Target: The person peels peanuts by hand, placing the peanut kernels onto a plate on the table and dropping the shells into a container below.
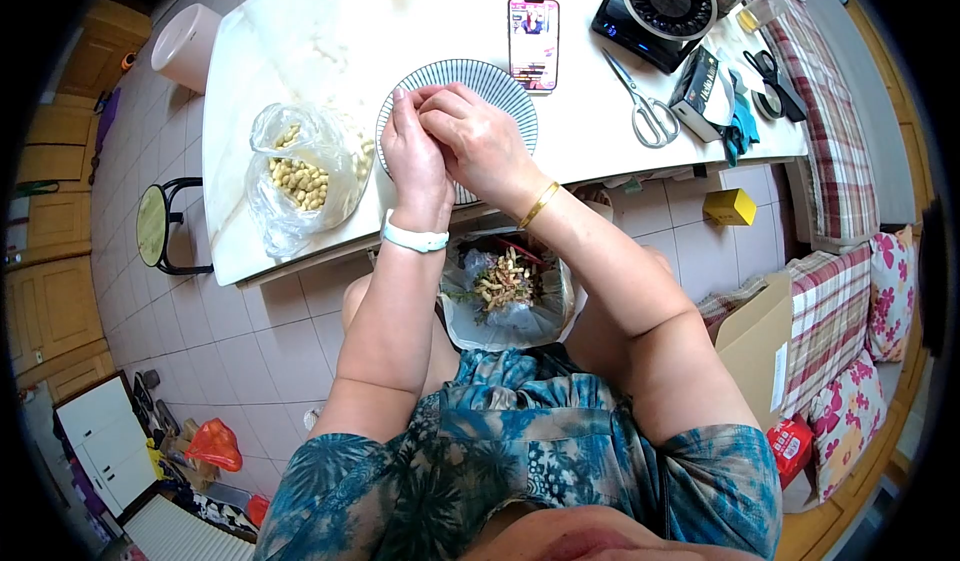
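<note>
Both of my hands meet over a striped plate on the white table. My left hand (412, 146) is curled, its fingers against my right hand (478, 136), whose fingers are bent over it. Whatever lies between them is hidden. Beneath them, the blue-and-white striped plate (515, 101) shows around its rim. To the left, a clear plastic bag (270, 206) holds many pale beige pieces that look like peanuts (298, 183). Below the table edge, between my legs, a lined bin (470, 333) contains shells and plant scraps (505, 283).
A lit phone (533, 45) lies behind the plate. Scissors (648, 111), a small box (700, 91) and a black device with a round fan-like top (668, 1) are at the right. A pink bin (187, 46) and a stool (153, 226) stand left of the table.
</note>
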Tool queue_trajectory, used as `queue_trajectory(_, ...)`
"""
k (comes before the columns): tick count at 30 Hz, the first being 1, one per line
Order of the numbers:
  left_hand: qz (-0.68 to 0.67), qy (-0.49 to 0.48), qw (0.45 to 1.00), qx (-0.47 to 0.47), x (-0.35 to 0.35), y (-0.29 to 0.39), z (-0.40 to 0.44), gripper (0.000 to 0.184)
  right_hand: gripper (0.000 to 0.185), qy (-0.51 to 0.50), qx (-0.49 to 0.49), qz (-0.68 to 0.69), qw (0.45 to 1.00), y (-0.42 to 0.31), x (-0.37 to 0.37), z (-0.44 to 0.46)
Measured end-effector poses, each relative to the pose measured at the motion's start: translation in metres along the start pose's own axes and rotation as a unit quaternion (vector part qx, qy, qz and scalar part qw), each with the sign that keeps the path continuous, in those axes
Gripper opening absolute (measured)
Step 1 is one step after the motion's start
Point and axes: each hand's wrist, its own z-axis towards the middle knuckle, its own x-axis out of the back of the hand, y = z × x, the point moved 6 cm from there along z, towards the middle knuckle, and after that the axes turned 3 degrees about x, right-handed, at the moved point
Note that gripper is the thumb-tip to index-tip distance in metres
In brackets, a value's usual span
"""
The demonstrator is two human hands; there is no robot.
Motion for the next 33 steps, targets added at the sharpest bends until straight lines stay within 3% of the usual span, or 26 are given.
queue_trajectory(9, 0.007, -0.035, 0.999, -0.014, -0.003, 0.004, 0.005, 0.038, 0.020, 0.002, -0.025, -0.016, 1.000, 0.003, 0.003, 0.000)
queue_trajectory(24, -0.008, -0.087, 0.996, -0.002, -0.009, 0.004, 0.003, 0.047, 0.027, -0.010, -0.039, -0.009, 0.999, 0.010, 0.004, -0.002)
queue_trajectory(33, 0.000, -0.085, 0.996, -0.003, -0.013, 0.007, -0.002, 0.042, 0.024, 0.008, -0.036, 0.003, 0.999, 0.009, 0.006, -0.001)
